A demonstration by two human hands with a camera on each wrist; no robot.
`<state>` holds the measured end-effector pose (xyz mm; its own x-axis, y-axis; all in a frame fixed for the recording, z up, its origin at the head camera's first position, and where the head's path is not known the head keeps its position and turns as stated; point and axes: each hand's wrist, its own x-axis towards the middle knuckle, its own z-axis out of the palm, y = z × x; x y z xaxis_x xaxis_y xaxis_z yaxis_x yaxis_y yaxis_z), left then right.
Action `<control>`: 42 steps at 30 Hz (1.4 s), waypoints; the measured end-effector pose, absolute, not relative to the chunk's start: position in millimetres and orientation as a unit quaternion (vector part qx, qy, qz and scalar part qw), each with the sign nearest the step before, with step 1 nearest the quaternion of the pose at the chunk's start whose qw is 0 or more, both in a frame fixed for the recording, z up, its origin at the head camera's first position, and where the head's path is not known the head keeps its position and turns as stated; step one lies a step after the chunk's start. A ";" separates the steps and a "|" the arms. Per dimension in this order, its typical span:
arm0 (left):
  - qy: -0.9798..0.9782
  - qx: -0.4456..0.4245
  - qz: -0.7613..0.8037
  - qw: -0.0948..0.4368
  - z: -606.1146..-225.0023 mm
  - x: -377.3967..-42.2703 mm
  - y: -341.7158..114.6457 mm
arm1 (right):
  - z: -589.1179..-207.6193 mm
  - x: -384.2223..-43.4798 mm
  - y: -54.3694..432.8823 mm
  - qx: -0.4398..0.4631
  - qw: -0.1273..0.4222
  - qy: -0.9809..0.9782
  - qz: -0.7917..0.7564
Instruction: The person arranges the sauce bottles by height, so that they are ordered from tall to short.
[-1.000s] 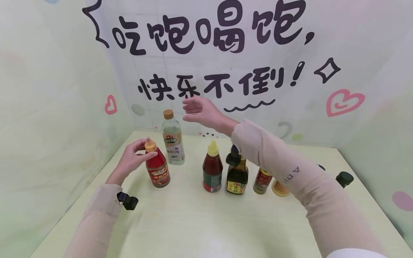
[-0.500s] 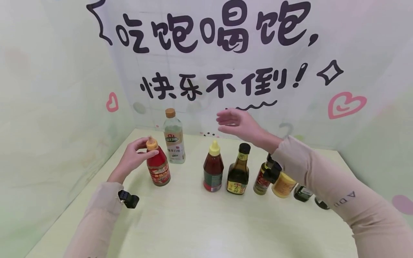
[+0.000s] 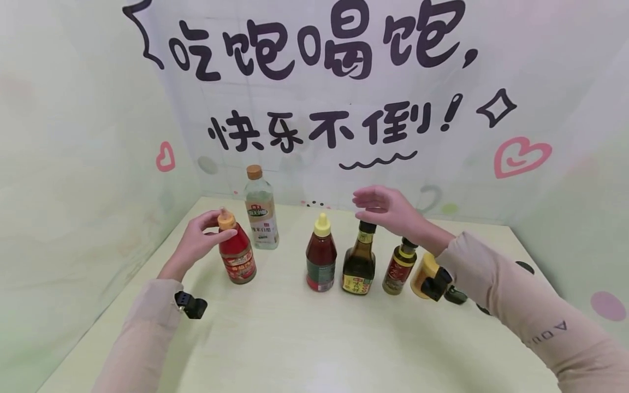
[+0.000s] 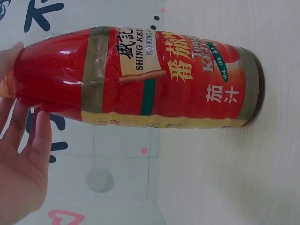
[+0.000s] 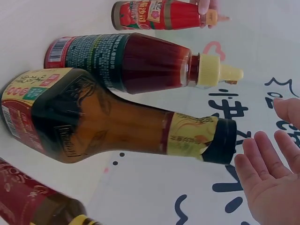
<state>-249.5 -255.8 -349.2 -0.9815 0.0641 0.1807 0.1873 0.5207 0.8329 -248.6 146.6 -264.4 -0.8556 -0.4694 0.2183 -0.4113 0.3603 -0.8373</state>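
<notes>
a pale tabletop runs back to a white backdrop with large black writing and pink hearts. nearest are two beige sleeves: the left sleeve slants forward from the bottom edge, and the right sleeve reaches in from the lower right across the table. a small black camera sits on each wrist.

the person's left hand comes in from the side, its thumb and fingers bent round the neck of a red ketchup bottle, gripping it just under the orange cap; the bottle stands at the left of the table. the right hand is raised palm inward, thumb well apart from lightly curved fingers, holding nothing. it is beside the black cap of a dark sauce bottle; whether they touch cannot be told.

a dark red bottle with a yellow cap stands left of the sauce bottle, and a small bottle and a yellow tub to its right. farther back, a clear bottle stands just behind the ketchup.
</notes>
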 end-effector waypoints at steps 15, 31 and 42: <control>-0.869 -0.069 -0.485 0.068 -349.4 -247.1 -255.4 | -290.5 -244.6 160.7 -0.264 0.068 0.816 -0.511; -0.868 -0.068 -0.487 0.071 -350.6 -248.5 -254.2 | -311.9 -240.1 163.6 -0.241 0.048 0.827 -0.505; -0.871 -0.069 -0.480 0.073 -349.3 -247.2 -252.9 | -315.8 -237.7 162.2 -0.245 0.029 0.828 -0.504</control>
<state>-247.2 -252.9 -349.3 -0.9798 0.0493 0.1938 0.1901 0.5295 0.8268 -237.7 162.2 -315.8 -0.8787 -0.4340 0.1987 -0.3756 0.3719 -0.8489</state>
